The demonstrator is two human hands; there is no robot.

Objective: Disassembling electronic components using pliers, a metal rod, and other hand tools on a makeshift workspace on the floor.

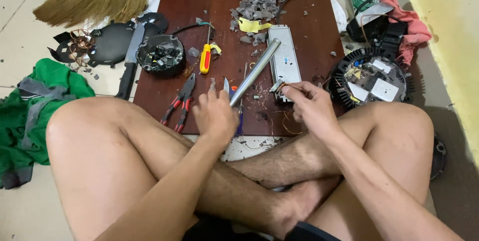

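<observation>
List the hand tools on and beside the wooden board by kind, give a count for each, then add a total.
Pliers: 1
Screwdriver: 1
Metal pipe, held by the left hand: 1
Large knife: 1
Total: 4

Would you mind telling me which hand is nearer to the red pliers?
Left. The left hand, holding the metal rod, is just right of the pliers; the right hand is farther right, at the grey metal case.

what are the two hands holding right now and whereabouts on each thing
Left hand grips the metal rod at its near end. Right hand pinches the near end of the long metal casing.
</observation>
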